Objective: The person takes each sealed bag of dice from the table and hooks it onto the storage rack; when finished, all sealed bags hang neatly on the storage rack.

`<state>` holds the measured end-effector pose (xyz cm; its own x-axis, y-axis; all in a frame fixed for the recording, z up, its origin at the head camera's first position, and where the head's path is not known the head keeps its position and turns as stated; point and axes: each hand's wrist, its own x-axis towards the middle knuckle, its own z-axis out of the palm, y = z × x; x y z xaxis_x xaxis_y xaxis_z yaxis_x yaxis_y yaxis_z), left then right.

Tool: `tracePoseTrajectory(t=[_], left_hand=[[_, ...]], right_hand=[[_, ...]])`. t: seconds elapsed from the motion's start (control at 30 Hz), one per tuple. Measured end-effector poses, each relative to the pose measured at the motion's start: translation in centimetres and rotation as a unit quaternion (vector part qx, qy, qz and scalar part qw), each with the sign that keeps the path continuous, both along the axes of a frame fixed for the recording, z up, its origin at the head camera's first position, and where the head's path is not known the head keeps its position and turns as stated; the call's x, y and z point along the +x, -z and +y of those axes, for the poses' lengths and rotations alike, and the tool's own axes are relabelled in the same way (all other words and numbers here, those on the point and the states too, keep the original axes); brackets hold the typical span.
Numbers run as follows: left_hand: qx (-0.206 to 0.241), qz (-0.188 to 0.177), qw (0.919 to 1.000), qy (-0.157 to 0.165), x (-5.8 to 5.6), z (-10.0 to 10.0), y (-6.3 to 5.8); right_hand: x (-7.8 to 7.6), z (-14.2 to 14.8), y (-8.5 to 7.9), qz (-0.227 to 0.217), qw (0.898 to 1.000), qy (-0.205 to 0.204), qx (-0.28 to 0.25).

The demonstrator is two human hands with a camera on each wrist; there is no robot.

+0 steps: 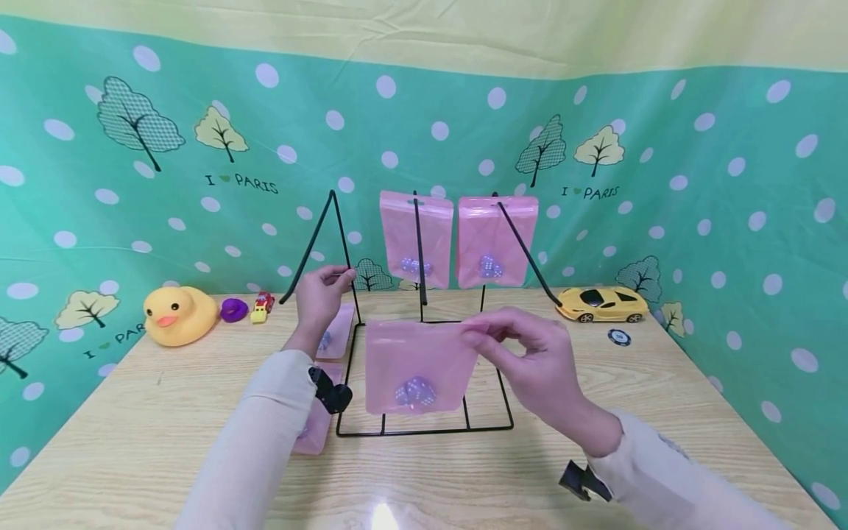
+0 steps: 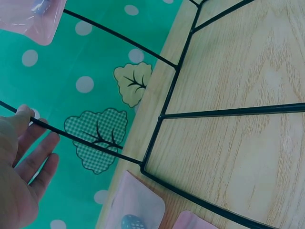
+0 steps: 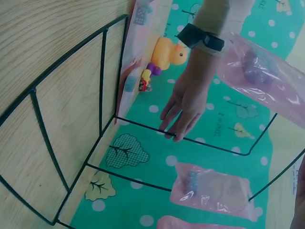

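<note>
My right hand (image 1: 530, 353) pinches the top corner of a pink zip bag (image 1: 391, 361), held over the base of a black wire display rack (image 1: 424, 432). Purple dice (image 1: 415, 391) lie in the bag's lower part. With thumb and fingers, my left hand (image 1: 321, 294) holds the rack's left upright (image 2: 95, 143). The hook above that upright carries no bag. On the middle hook hangs one pink bag (image 1: 400, 228), and another pink bag (image 1: 473, 235) hangs from the right hook; both contain dice.
Pink bags (image 1: 339, 327) lie on the table left of the rack, partly behind my left arm. A yellow duck (image 1: 182, 316), a purple duck (image 1: 233, 310) and a small toy car (image 1: 262, 307) stand left. At right are a yellow car (image 1: 603, 304) and a chip (image 1: 619, 337).
</note>
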<state>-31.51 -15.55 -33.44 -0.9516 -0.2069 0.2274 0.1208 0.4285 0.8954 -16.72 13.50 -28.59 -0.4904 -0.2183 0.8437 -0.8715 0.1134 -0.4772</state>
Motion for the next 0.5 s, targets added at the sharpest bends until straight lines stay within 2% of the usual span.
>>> tracePoseTrajectory(t=[0.17,0.5], left_hand=[[0.001,0.0,1.0,0.0,0.1,0.0,0.0],[0.007,-0.007,1.0,0.0,0.0,0.0,0.0]], right_hand=[[0.1,-0.6,-0.5,0.002,1.0,-0.005,-0.021],[-0.3,-1.2,-0.9,-0.047,0.998,0.001,-0.047]])
